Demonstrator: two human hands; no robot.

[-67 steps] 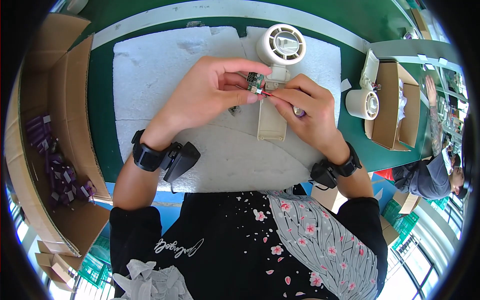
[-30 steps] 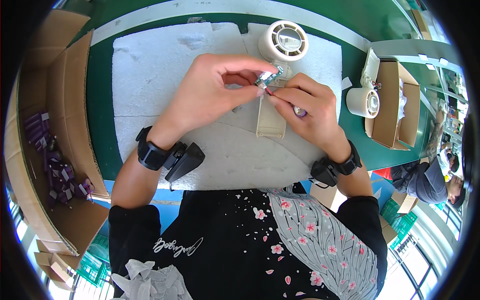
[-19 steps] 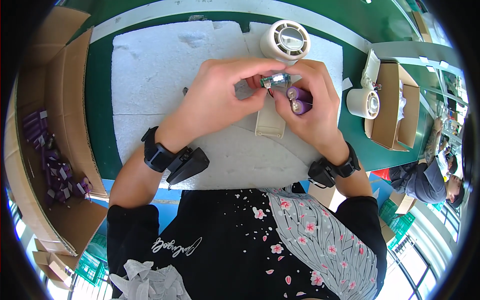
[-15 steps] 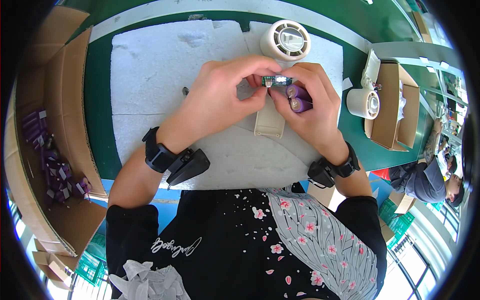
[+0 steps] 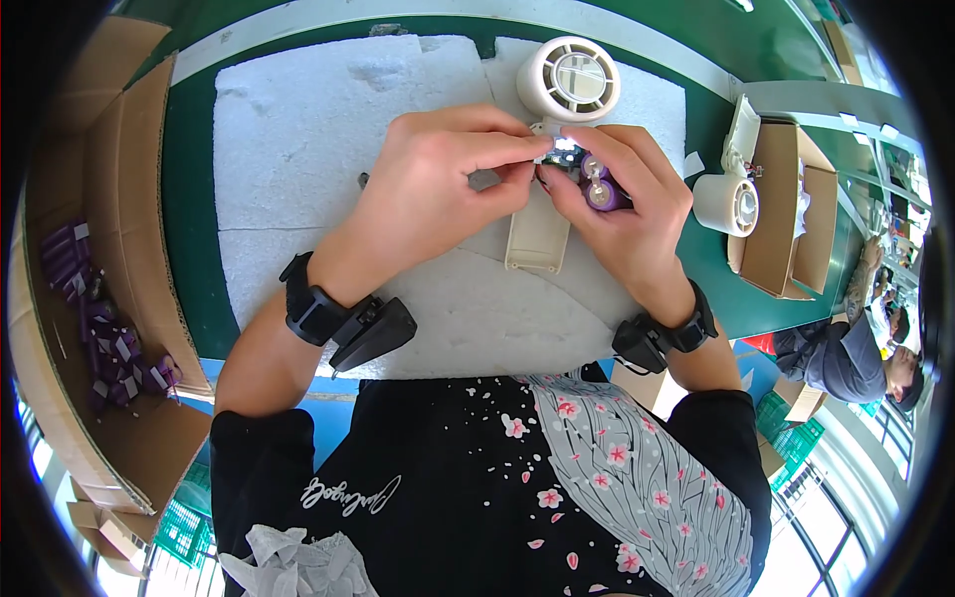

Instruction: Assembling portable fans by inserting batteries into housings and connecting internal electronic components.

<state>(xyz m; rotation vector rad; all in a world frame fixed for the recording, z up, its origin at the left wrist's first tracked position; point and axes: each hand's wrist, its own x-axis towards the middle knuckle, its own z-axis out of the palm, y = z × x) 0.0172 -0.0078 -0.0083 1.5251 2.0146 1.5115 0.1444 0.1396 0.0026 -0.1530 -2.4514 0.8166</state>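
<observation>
A small circuit board [image 5: 564, 154] with lit white spots is held between my hands over the foam mat. My left hand [image 5: 433, 179] is closed, thumb and index finger pinching at the board's left end. Closed around a pair of purple battery cells [image 5: 603, 192], my right hand [image 5: 637, 184] also steadies the board's right end; the cells show their metal ends. Right behind my fingers is a cream round fan [image 5: 567, 80] with a slotted grille. Its lower part is hidden by my hands. Below the hands, a cream plastic cover [image 5: 537, 241] lies on the mat, partly covered by fingers.
White foam sheets [image 5: 298, 169] cover part of the green table. At left stands a tall cardboard box [image 5: 139, 229] with several purple battery packs [image 5: 114, 343]. To the right are another cream fan [image 5: 726, 206] and an open carton [image 5: 781, 214]. A person [image 5: 846, 358] sits farther right.
My left fingers have shifted right along the board, covering its left part. The board and the cells have turned slightly and moved a little to the right in my grip.
</observation>
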